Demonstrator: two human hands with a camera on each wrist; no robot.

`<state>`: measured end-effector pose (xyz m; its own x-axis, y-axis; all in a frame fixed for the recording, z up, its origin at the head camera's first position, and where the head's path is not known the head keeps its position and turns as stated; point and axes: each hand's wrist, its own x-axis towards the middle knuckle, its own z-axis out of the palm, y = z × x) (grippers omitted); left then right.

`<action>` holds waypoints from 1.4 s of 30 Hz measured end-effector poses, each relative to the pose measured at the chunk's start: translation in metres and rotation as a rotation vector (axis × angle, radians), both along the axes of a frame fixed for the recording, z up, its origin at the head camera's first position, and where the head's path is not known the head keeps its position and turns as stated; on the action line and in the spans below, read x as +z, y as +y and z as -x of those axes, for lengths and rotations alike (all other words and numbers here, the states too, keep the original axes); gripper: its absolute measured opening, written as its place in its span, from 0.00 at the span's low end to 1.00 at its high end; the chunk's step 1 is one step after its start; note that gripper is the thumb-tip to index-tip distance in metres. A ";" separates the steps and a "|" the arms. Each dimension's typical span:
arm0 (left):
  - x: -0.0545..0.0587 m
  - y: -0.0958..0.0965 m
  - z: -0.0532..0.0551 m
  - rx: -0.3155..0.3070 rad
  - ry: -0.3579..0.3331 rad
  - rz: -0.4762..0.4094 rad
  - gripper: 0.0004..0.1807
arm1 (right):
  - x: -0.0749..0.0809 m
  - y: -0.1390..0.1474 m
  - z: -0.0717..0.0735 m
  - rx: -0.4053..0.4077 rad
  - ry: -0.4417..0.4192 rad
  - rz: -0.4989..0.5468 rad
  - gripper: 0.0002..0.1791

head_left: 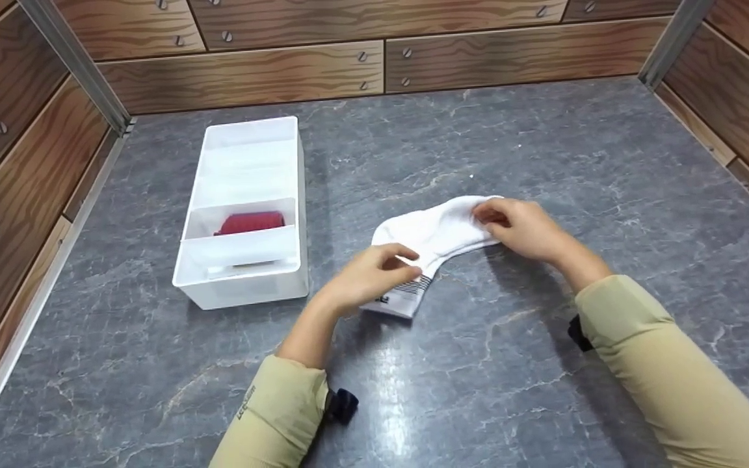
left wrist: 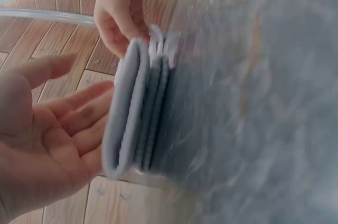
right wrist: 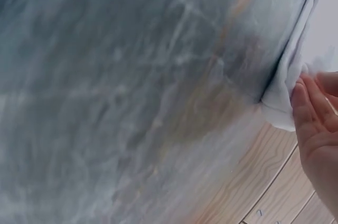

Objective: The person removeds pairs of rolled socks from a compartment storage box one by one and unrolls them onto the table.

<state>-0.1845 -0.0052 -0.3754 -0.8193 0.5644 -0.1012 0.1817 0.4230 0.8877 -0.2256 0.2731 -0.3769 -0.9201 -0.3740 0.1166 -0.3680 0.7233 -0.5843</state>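
Right grip point(head_left: 525, 229) closed on white sock point(head_left: 436, 231), left grip point(head_left: 374, 276) loose by cuff edge point(head_left: 402, 309), broad tabletop point(head_left: 582, 156) beyond.

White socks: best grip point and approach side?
I'd pinch the white socks top to bottom across the cuff, left hand coming from the near left: they're flattened, the cuff points that way, and the left wrist view shows its layered edges facing that hand. The right hand pinches the toe end.

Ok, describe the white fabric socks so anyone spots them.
On the grey marbled tabletop, look right of the long white plastic bin. The white fabric socks lie between the left hand and right hand; black cuff stripes set them apart from the bin's red fabric.
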 end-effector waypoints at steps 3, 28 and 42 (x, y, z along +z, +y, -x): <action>0.002 -0.001 0.004 0.042 0.061 0.066 0.21 | 0.004 0.002 -0.003 -0.006 -0.008 -0.028 0.13; -0.003 0.004 0.008 0.167 0.022 -0.210 0.15 | 0.032 0.011 -0.006 0.082 -0.350 0.258 0.18; -0.007 0.006 0.007 0.203 0.029 -0.074 0.17 | 0.016 0.020 0.014 0.057 -0.313 0.050 0.15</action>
<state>-0.1911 0.0006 -0.3824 -0.9188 0.3927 -0.0406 0.1252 0.3874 0.9134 -0.2392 0.2934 -0.3611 -0.8920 -0.4266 -0.1496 -0.2034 0.6742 -0.7100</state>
